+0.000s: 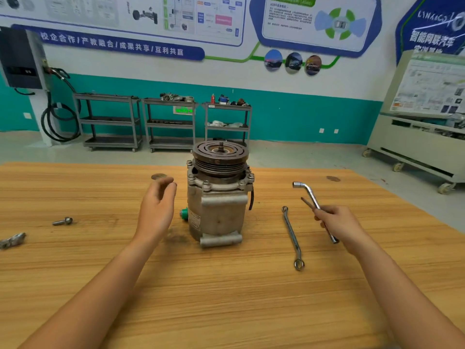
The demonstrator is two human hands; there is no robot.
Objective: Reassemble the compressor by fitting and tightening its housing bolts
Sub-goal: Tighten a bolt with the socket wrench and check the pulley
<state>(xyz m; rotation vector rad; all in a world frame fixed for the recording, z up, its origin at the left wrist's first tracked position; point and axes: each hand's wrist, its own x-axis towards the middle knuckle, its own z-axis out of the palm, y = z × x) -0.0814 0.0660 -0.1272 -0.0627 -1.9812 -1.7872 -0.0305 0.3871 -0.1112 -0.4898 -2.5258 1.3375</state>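
Observation:
A grey metal compressor (217,212) stands upright in the middle of the wooden table (226,298), its dark grooved pulley (221,154) on top. Several bolts (206,183) sit around its upper flange. My left hand (157,207) hovers just left of the compressor with relaxed fingers, touching nothing. Off to the compressor's right, my right hand (338,222) grips the shaft of an L-shaped socket wrench (310,195), lifted above the table, socket end pointing left.
A double ring spanner (292,238) lies on the table between the compressor and my right hand. A loose bolt (63,221) and a metal part (12,240) lie far left. A small round disc (159,176) lies behind my left hand.

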